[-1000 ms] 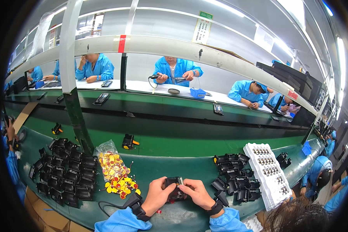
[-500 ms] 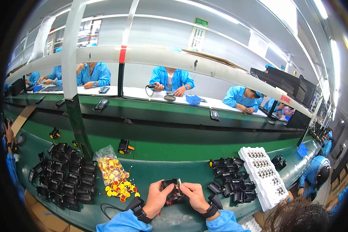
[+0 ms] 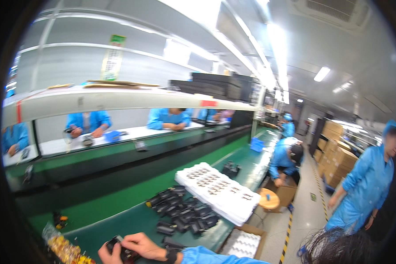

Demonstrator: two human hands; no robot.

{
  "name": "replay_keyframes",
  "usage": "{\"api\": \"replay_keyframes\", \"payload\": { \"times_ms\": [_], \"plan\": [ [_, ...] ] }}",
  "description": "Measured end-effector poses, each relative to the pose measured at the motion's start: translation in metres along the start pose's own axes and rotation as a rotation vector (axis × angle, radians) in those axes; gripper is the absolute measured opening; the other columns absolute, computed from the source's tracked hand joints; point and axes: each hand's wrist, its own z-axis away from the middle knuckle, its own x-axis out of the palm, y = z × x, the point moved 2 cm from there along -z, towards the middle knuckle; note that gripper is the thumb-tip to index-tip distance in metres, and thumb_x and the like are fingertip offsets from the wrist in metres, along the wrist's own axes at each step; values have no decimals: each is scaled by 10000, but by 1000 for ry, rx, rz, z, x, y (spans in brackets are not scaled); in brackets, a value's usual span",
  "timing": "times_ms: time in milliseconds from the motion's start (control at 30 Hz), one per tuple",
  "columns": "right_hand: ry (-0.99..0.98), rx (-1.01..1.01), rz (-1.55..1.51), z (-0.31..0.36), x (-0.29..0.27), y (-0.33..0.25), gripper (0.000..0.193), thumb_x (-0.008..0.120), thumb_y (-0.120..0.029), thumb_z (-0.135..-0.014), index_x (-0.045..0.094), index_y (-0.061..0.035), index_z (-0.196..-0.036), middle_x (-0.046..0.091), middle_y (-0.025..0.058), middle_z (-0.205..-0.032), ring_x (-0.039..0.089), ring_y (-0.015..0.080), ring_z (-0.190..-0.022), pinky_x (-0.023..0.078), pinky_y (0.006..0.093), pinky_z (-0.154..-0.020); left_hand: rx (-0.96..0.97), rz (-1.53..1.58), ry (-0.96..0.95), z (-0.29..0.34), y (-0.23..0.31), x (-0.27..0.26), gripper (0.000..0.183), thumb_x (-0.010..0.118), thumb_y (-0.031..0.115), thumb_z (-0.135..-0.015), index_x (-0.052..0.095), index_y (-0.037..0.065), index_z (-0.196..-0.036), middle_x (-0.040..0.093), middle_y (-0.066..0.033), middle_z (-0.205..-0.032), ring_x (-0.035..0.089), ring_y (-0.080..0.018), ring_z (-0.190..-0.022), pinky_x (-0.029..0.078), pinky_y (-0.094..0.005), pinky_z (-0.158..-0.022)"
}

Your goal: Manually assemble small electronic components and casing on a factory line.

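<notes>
Low in the view, toward 7 o'clock, the left hand (image 3: 108, 255) and the right hand (image 3: 141, 245) share one dark, glossy piece (image 3: 128, 255) above the green desk (image 3: 119, 224). The left hand curls around its near side, thumb laid on it, and is partly cut off by the lower edge. The right hand is drawn narrow over the opposite side, fingers bent and closed on the piece; their undersides are hidden. A black band (image 3: 174, 255) circles the right wrist, below a blue sleeve (image 3: 215, 256).

Clock directions now run from the piece. At 9 o'clock, a crinkled clear plastic bag (image 3: 49, 232) holds small yellow and red bits (image 3: 66, 250). At 2 o'clock, a white tray (image 3: 246, 211) with a moulded surface carries rows of small metallic parts (image 3: 215, 187), blurred. At 3 o'clock, below the desk's edge, an open brown cardboard box (image 3: 262, 242) holds a white pocketed tray (image 3: 243, 243).

Between the hands and the white tray lies a heap of black housings (image 3: 182, 211), boxy and smooth, some tilted against one another. Beyond that tray sits a smaller black cluster (image 3: 230, 169). At 10 o'clock rests a black-and-orange piece (image 3: 59, 220).
</notes>
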Motion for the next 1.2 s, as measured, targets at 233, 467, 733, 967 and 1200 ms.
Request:
{"api": "replay_keyframes", "payload": {
  "times_ms": [233, 467, 733, 967, 1200],
  "plan": [
    [87, -389, 467, 2, -6, 10, 273, 552, -163, -972, 536, 29, -779, 496, 153, -651, 491, 287, -563, 398, 388, -558, 28, -329, -216, 6, 47, 2, 234, 668, 170, -917, 626, -60, -913, 615, -69, -728, 545, -141, -675, 460, -331, -628],
    [-18, -268, 345, 8, -4, -16, 236, 584, -164, -946, 551, 13, -794, 503, 187, -686, 535, 343, -622, 400, 416, -563, -56, -168, -216, 10, 58, 3, 230, 629, 193, -937, 645, -31, -990, 655, -142, -769, 574, -215, -676, 480, -349, -667],
    [45, -266, 295, 16, -1, -18, 221, 598, -164, -932, 566, 3, -789, 527, 177, -693, 560, 329, -631, 421, 415, -563, 73, -429, -278, 16, 84, 6, 303, 593, 292, -961, 617, 21, -1093, 671, -222, -843, 654, -377, -754, 496, -422, -663],
    [269, -422, 1264, -46, -30, -77, 228, 598, -194, -879, 632, -43, -711, 632, 153, -674, 639, 323, -617, 501, 415, -537, 338, -558, -92, 6, 68, -18, 246, 581, 305, -972, 595, 77, -1066, 650, -167, -769, 634, -352, -663, 482, -417, -571],
    [335, 89, 1409, -157, -92, -4, 237, 668, -251, -834, 695, -36, -931, 690, 221, -944, 676, 412, -889, 548, 507, -774, 306, -524, -150, -18, 68, -31, 277, 577, 188, -953, 546, 41, -720, 519, -152, -569, 565, -386, -574, 395, -452, -517]
  ]
}}
